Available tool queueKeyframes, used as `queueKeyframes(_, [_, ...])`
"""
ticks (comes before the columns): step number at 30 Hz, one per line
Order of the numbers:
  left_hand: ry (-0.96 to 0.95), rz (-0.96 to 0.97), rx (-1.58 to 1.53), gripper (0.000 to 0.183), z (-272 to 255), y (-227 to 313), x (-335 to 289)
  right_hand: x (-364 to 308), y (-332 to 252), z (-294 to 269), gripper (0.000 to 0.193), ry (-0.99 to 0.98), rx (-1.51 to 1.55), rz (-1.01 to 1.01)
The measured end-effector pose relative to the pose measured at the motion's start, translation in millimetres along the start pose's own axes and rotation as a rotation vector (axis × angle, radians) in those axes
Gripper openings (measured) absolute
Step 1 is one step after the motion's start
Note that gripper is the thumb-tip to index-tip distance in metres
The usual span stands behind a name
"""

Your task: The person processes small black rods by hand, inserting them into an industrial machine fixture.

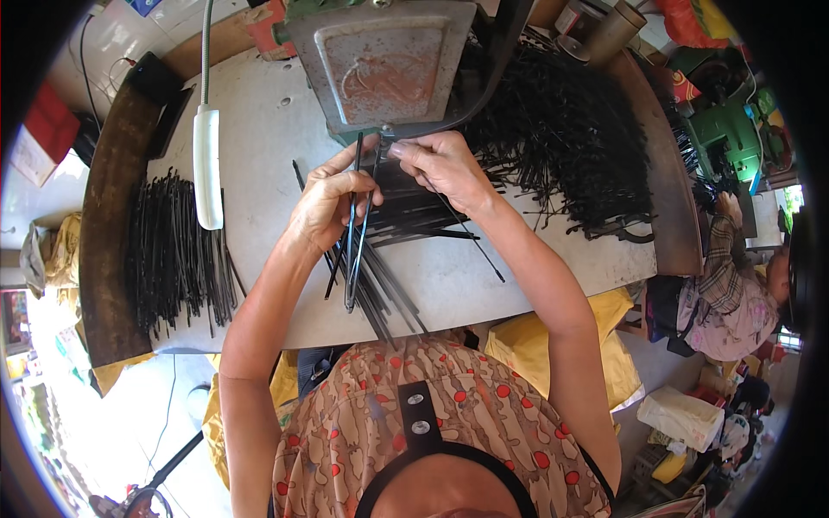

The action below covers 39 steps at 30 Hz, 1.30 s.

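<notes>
Evidently, the work with the black strips [350, 298] is caught partway through, judging by how the stock is divided. To the left of the grip, a row of straight strips [181, 255] is laid side by side; to the right, beyond the other hand, a large tangled heap [570, 129] is piled up. The row may be awaiting handling and the heap may be already handled, but which is which cannot be settled from this view. More loose strips [423, 207] are spread between and below the hands, so a good deal seems left, and the pieces in the fingers are not yet released.

By the left hand [330, 203], a few long strips are held between thumb and bent fingers, with little gap left; their upper ends are pointed toward the green machine [389, 69] just ahead of the grip, and their lower ends are hung back below the palm, toward the worker's body. By the right hand [449, 173], thumb and forefinger are brought close together just right of those upper ends; whether anything is pinched there cannot be told. Below that palm, a thin strip [484, 255] is slanted down to the right over the pale table [475, 302].
</notes>
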<state>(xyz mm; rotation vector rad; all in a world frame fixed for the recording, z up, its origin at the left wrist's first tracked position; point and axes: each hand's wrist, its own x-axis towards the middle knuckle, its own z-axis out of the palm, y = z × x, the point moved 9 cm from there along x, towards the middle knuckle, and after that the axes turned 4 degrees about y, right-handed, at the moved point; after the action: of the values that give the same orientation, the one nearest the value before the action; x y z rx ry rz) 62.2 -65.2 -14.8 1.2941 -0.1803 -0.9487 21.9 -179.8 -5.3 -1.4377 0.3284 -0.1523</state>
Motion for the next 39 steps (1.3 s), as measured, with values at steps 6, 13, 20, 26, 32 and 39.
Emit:
queueKeyframes(6, [-0.004,-0.001,-0.044,0.057,0,-4,1,3,6,1,0.018,0.000,-0.015,0.012])
queueKeyframes(13, [-0.004,0.050,-0.012,0.059,3,-3,1,0,6,0,0.022,0.039,0.016,0.061])
queueKeyframes(20, [0.045,0.071,0.059,0.053,-1,-3,-2,-3,11,0,0.023,0.058,0.028,0.107])
queueKeyframes(26, [0.072,0.120,0.110,0.027,-10,-1,-7,-18,15,5,0.019,-0.036,0.120,0.149])
queueKeyframes(32, [0.103,0.160,0.011,0.025,-1,2,-2,-13,9,11,0.017,0.020,0.160,0.068])
queueKeyframes(39, [0.156,0.210,0.003,0.022,-2,2,3,-6,10,15,0.019,0.042,0.118,0.019])
